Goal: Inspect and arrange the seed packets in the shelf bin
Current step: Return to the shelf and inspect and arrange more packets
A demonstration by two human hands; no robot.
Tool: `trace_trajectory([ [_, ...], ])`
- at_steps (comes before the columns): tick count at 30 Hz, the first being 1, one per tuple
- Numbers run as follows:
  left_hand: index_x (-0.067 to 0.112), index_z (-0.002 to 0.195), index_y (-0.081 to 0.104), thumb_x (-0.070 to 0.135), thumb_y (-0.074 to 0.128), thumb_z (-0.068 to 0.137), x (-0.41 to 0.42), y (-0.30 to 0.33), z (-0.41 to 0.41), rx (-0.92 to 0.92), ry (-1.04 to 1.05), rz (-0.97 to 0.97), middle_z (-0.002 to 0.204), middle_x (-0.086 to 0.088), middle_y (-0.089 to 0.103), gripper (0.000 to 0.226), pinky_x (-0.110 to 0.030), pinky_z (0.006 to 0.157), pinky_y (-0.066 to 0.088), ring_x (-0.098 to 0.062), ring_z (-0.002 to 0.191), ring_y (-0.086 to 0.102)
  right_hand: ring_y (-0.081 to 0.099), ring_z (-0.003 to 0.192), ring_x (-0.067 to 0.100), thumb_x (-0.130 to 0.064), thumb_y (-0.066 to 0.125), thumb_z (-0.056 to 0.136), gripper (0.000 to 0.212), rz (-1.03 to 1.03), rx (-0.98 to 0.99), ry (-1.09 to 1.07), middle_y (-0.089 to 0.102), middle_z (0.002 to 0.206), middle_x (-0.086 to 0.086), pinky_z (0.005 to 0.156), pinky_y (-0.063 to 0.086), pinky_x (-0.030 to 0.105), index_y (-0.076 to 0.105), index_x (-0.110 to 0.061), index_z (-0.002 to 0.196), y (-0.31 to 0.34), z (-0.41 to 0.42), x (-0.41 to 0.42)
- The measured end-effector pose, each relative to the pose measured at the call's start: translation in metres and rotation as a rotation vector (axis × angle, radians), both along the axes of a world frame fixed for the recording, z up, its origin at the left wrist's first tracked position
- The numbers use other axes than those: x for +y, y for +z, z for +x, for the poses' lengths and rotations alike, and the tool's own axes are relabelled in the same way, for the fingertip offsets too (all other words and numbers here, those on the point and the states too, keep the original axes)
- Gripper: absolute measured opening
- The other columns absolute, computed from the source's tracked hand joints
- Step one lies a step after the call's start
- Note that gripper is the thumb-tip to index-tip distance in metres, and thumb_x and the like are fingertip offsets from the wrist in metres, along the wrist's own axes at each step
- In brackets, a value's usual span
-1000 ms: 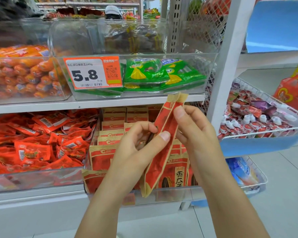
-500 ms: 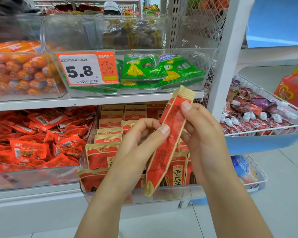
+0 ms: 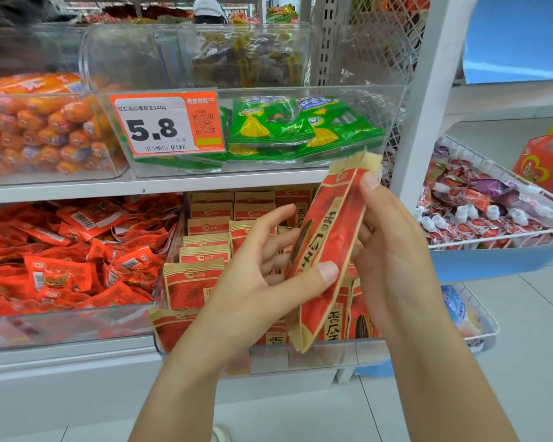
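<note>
Packet [image 3: 328, 250] is up in front of the bin [image 3: 326, 355], tilted w/ print toward you, prob for inspection. Your left hand [image 3: 268, 282] thumb pinches its lower part, right hand [image 3: 393, 250] fingers grip behind the top.

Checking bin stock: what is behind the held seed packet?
Behind the held seed packet, in the clear shelf bin, stand rows of matching red-and-tan packets. The packet and both hands cover the bin's right part, so its stock is unseen.
</note>
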State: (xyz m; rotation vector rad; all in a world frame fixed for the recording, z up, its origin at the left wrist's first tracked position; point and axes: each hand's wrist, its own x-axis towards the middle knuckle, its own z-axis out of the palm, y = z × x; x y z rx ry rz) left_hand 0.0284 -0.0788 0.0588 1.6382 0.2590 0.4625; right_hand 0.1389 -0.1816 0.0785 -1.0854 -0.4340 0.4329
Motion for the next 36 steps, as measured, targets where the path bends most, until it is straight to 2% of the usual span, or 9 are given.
trace_trajectory([
  [3, 0.038, 0.137, 0.047, 0.049, 0.075, 0.062, 0.002, 0.003, -0.001, -0.110, 0.061, -0.079, 0.131, 0.004, 0.063, 0.081, -0.028, 0.087, 0.054, -0.011, 0.117, 0.062, 0.065, 0.111, 0.013, -0.058, 0.076, 0.069, 0.074, -0.054, -0.082, 0.153, 0.069, 0.120, 0.002, 0.100, 0.048, 0.040, 0.059, -0.017, 0.128, -0.002, 0.001, -0.001],
  [5, 0.029, 0.137, 0.049, 0.044, 0.075, 0.063, 0.004, 0.006, -0.001, -0.200, 0.124, -0.158, 0.130, 0.000, 0.064, 0.080, -0.022, 0.084, 0.053, -0.011, 0.115, 0.064, 0.064, 0.116, 0.016, -0.063, 0.083, 0.056, 0.084, -0.132, -0.153, 0.275, 0.070, 0.120, 0.001, 0.103, 0.046, 0.042, 0.060, -0.022, 0.126, -0.004, -0.001, 0.000],
  [9, 0.016, 0.118, 0.055, 0.047, 0.078, 0.061, 0.005, 0.009, -0.002, -0.256, 0.199, -0.253, 0.110, 0.002, 0.072, 0.069, -0.021, 0.075, 0.054, -0.009, 0.099, 0.068, 0.072, 0.094, 0.015, -0.042, 0.076, 0.062, 0.053, -0.169, -0.189, 0.388, 0.075, 0.098, -0.004, 0.092, 0.054, 0.037, 0.061, -0.016, 0.105, -0.005, -0.007, 0.001],
  [11, 0.011, 0.106, 0.056, 0.051, 0.072, 0.063, 0.005, 0.010, -0.002, -0.220, 0.192, -0.274, 0.102, 0.003, 0.072, 0.061, -0.022, 0.066, 0.053, -0.009, 0.087, 0.067, 0.072, 0.088, 0.012, -0.041, 0.075, 0.063, 0.047, -0.152, -0.182, 0.373, 0.075, 0.094, -0.007, 0.085, 0.056, 0.029, 0.062, -0.017, 0.101, -0.005, -0.008, 0.002],
  [14, 0.001, 0.109, 0.051, 0.055, 0.068, 0.066, 0.002, 0.011, -0.002, -0.189, 0.176, -0.271, 0.103, 0.003, 0.071, 0.071, -0.021, 0.061, 0.052, -0.008, 0.085, 0.066, 0.073, 0.089, 0.013, -0.041, 0.077, 0.060, 0.048, -0.164, -0.171, 0.346, 0.074, 0.099, -0.005, 0.080, 0.056, 0.026, 0.063, -0.019, 0.101, -0.004, -0.009, 0.001],
  [22, 0.029, 0.123, 0.056, 0.054, 0.071, 0.072, 0.005, 0.010, -0.004, -0.107, 0.143, -0.131, 0.122, 0.008, 0.068, 0.058, -0.026, 0.094, 0.052, -0.006, 0.114, 0.063, 0.071, 0.089, 0.007, -0.031, 0.071, 0.067, 0.043, -0.090, -0.111, 0.099, 0.074, 0.097, -0.006, 0.077, 0.056, 0.022, 0.060, -0.018, 0.107, -0.001, -0.008, 0.004],
  [24, 0.032, 0.119, 0.058, 0.046, 0.082, 0.074, 0.007, 0.013, -0.005, -0.065, 0.137, -0.086, 0.113, 0.009, 0.073, 0.053, -0.016, 0.086, 0.053, -0.003, 0.106, 0.067, 0.071, 0.089, 0.008, -0.033, 0.071, 0.069, 0.040, -0.034, -0.061, 0.019, 0.073, 0.098, -0.003, 0.076, 0.057, 0.023, 0.059, -0.020, 0.105, -0.001, -0.006, 0.003],
  [27, 0.025, 0.103, 0.066, 0.038, 0.073, 0.065, 0.003, 0.016, -0.006, -0.067, 0.146, -0.041, 0.095, 0.010, 0.076, 0.041, -0.010, 0.074, 0.051, -0.002, 0.093, 0.071, 0.071, 0.083, 0.006, -0.034, 0.070, 0.069, 0.035, -0.005, -0.020, -0.051, 0.071, 0.094, -0.001, 0.074, 0.056, 0.022, 0.057, -0.020, 0.099, -0.002, -0.004, 0.002],
  [36, 0.031, 0.088, 0.072, 0.040, 0.062, 0.078, -0.004, 0.019, -0.003, -0.071, 0.183, 0.169, 0.083, 0.017, 0.075, 0.017, -0.008, 0.073, 0.049, 0.004, 0.085, 0.069, 0.068, 0.083, 0.010, -0.035, 0.072, 0.070, 0.035, -0.030, -0.066, -0.101, 0.069, 0.092, 0.002, 0.085, 0.057, 0.033, 0.053, -0.016, 0.093, -0.007, -0.004, 0.008],
])
